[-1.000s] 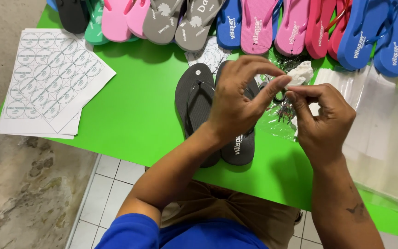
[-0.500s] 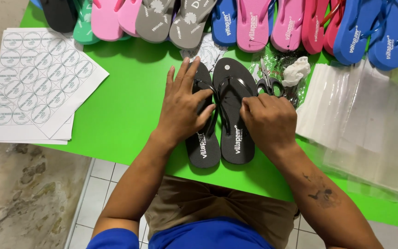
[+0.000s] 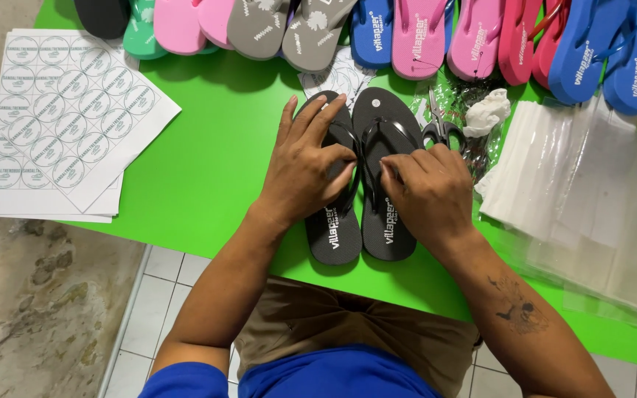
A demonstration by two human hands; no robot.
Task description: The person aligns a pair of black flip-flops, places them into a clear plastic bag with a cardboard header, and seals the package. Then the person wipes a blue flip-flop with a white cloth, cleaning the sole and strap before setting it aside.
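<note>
Black rubber: a pair of flip-flops lies side by side on the green table [image 3: 208,169], toes far, heels near the table's near edge. The left sandal [image 3: 331,221] and the right sandal [image 3: 386,214] touch along their inner sides.

Left hand [image 3: 305,163] lies palm down on the left sandal, fingers spread and nearly flat, thumb tip at the strap between the two sandals. It presses rather than grips; nothing is enclosed in it.

Right hand [image 3: 429,188] sits on the right sandal's strap area, fingers curled under, tips pinched together at the strap. Whether something small is held between the fingertips cannot be told.

Just right of the right sandal's toe lie scissors [image 3: 440,129] with black handles, and next to them a crumpled white wad [image 3: 486,112]. Further right, a stack of clear plastic bags [image 3: 591,191] covers the table's right side.

Along the far edge runs a row of sandals: black, green, pink, grey, blue, pink, red, blue, left to right. The grey pair [image 3: 282,26] sits just beyond the left hand; the blue one [image 3: 372,33] and pink one [image 3: 418,37] lie beyond the black pair.

At far left, sheets of round stickers [image 3: 60,118] overhang the table's left edge, well apart from the hands. A smaller sticker sheet [image 3: 337,76] peeks out beyond the black pair's toes.

Below the table: tiled floor [image 3: 160,295] and bare concrete.
</note>
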